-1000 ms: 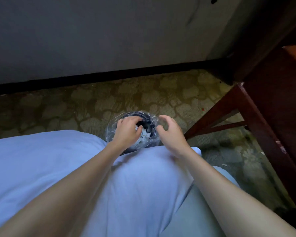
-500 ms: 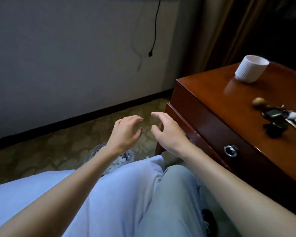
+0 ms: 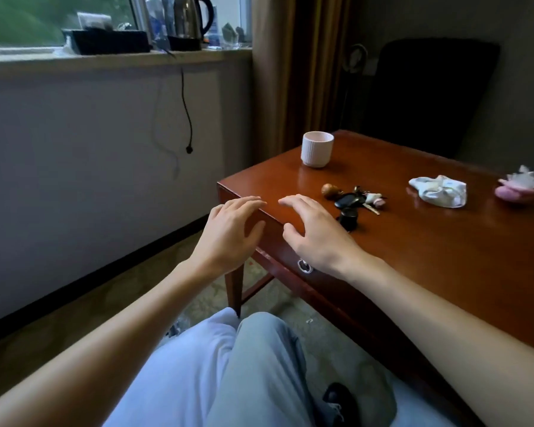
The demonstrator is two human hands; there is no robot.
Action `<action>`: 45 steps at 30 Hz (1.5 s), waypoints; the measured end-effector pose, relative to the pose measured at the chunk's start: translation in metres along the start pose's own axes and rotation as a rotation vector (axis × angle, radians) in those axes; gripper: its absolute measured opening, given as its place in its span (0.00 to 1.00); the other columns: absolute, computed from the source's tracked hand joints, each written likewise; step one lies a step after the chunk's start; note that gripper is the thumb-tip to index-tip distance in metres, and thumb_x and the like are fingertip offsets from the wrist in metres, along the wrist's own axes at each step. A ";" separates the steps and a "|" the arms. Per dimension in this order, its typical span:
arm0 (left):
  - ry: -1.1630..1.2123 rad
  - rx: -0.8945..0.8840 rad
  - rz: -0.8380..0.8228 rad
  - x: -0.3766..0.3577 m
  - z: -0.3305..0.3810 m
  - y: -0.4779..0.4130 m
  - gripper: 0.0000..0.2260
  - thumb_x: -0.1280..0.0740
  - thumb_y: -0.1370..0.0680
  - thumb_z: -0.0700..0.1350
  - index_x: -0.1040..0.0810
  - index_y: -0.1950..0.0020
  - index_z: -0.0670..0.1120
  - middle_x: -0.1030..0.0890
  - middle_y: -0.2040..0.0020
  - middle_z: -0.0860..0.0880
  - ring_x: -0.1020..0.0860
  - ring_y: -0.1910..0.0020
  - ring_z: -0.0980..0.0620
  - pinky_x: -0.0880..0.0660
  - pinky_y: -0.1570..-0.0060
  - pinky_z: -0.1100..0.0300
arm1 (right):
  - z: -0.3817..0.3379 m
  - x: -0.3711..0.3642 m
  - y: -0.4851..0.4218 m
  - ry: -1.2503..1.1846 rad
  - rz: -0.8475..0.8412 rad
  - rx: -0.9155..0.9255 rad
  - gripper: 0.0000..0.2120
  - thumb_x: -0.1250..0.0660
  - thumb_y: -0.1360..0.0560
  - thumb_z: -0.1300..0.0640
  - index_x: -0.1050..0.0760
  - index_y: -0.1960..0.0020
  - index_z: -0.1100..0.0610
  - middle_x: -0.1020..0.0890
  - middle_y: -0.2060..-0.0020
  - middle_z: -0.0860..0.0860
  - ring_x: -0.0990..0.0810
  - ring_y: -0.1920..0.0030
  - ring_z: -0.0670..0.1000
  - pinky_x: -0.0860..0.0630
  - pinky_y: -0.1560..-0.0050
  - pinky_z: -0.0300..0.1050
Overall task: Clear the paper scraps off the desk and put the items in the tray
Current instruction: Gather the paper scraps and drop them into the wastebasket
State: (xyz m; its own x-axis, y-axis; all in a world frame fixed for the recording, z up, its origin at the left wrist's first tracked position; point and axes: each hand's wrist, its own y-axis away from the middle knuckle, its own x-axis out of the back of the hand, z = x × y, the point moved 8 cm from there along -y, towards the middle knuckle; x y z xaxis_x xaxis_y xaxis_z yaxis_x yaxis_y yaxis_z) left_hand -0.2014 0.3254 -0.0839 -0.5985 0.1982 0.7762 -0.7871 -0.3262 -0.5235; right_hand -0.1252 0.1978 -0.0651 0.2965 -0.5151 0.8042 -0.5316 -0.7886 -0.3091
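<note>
Loose fingers over the desk point(image 3: 429, 257) corner.
Left hand point(image 3: 228, 235) and right hand point(image 3: 316, 235) are mid-frame at its left edge, fingers loosely spread, gripping nothing; keys point(image 3: 352, 200) just right, paper scrap point(image 3: 438, 191) farther right, bare wood between.

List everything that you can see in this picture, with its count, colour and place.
desk: one, red-brown, at right
cup: one, white, desk's far corner
key bunch: one, black fob, desk middle
crumpled paper scrap: one, white, right of key bunch
pink object: one, white tuft, desk's right edge
tray: one, black, windowsill
kettle: one, steel and black, windowsill
chair: one, black, behind desk
left grip: one, open, above desk corner
right grip: one, open, above desk edge
</note>
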 end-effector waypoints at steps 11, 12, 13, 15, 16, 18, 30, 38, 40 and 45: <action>0.093 -0.174 -0.101 -0.050 0.127 -0.039 0.19 0.35 0.21 0.51 0.28 0.30 0.52 0.27 0.29 0.53 0.33 0.28 0.52 0.37 0.30 0.49 | 0.080 0.090 0.058 0.135 0.095 -0.134 0.22 0.38 0.23 0.55 0.31 0.30 0.53 0.27 0.32 0.48 0.34 0.29 0.49 0.39 0.27 0.49; 0.094 -0.195 -0.115 -0.055 0.138 -0.042 0.20 0.35 0.21 0.51 0.28 0.30 0.52 0.27 0.29 0.53 0.34 0.28 0.52 0.37 0.30 0.48 | 0.084 0.095 0.063 0.144 0.101 -0.140 0.22 0.38 0.23 0.55 0.31 0.29 0.53 0.28 0.31 0.48 0.34 0.28 0.49 0.39 0.26 0.49; 0.090 -0.218 -0.133 -0.060 0.148 -0.044 0.20 0.36 0.21 0.52 0.28 0.29 0.52 0.27 0.29 0.53 0.34 0.28 0.52 0.38 0.30 0.49 | 0.088 0.101 0.069 0.151 0.106 -0.148 0.22 0.38 0.23 0.55 0.31 0.29 0.53 0.28 0.31 0.47 0.34 0.29 0.49 0.39 0.26 0.48; 0.096 -0.254 -0.161 -0.069 0.168 -0.049 0.20 0.37 0.20 0.52 0.29 0.28 0.53 0.28 0.28 0.53 0.35 0.27 0.53 0.39 0.29 0.49 | 0.099 0.114 0.081 0.169 0.115 -0.174 0.21 0.38 0.22 0.54 0.31 0.29 0.51 0.28 0.32 0.47 0.35 0.28 0.48 0.40 0.26 0.47; 0.107 -0.267 -0.169 -0.072 0.179 -0.051 0.20 0.37 0.20 0.52 0.29 0.28 0.52 0.28 0.28 0.53 0.35 0.27 0.52 0.41 0.29 0.49 | 0.105 0.121 0.088 0.183 0.117 -0.198 0.21 0.38 0.22 0.53 0.32 0.29 0.51 0.29 0.31 0.46 0.36 0.28 0.48 0.40 0.26 0.47; 0.121 -0.288 -0.183 -0.080 0.199 -0.054 0.20 0.37 0.20 0.51 0.29 0.28 0.52 0.29 0.28 0.52 0.35 0.27 0.52 0.42 0.29 0.50 | 0.119 0.137 0.102 0.211 0.122 -0.253 0.22 0.38 0.22 0.52 0.32 0.28 0.50 0.31 0.29 0.47 0.38 0.26 0.49 0.41 0.26 0.49; 0.214 -0.442 -0.286 -0.130 0.312 -0.042 0.21 0.38 0.20 0.52 0.31 0.27 0.51 0.29 0.27 0.51 0.35 0.27 0.51 0.40 0.29 0.50 | 0.183 0.196 0.197 0.306 0.159 -0.488 0.21 0.40 0.20 0.50 0.35 0.28 0.46 0.33 0.27 0.44 0.41 0.24 0.49 0.42 0.25 0.51; 0.297 -0.532 -0.391 -0.164 0.391 -0.025 0.21 0.38 0.19 0.52 0.32 0.27 0.52 0.31 0.26 0.52 0.36 0.26 0.51 0.41 0.27 0.48 | 0.214 0.243 0.263 0.367 0.229 -0.639 0.21 0.40 0.20 0.51 0.35 0.27 0.47 0.34 0.26 0.45 0.41 0.24 0.50 0.44 0.26 0.51; 0.310 -0.559 -0.425 -0.173 0.409 -0.018 0.21 0.39 0.19 0.53 0.32 0.27 0.52 0.32 0.26 0.51 0.37 0.26 0.51 0.41 0.28 0.48 | 0.221 0.253 0.281 0.376 0.253 -0.673 0.21 0.39 0.20 0.51 0.34 0.27 0.47 0.33 0.27 0.46 0.40 0.24 0.50 0.43 0.26 0.52; 0.327 -0.622 -0.507 -0.194 0.454 0.001 0.21 0.39 0.19 0.55 0.33 0.26 0.53 0.33 0.25 0.52 0.38 0.25 0.50 0.42 0.27 0.48 | 0.239 0.275 0.321 0.406 0.289 -0.724 0.22 0.37 0.22 0.51 0.32 0.29 0.48 0.29 0.30 0.46 0.33 0.28 0.51 0.36 0.29 0.53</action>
State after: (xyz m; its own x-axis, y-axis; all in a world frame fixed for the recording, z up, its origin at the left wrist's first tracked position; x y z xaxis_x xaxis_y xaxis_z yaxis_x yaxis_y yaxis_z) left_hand -0.0178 -0.1326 -0.0759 -0.0911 0.4698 0.8780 -0.8521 0.4196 -0.3129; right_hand -0.0247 -0.2773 -0.0650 -0.1594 -0.3936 0.9053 -0.9558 -0.1682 -0.2414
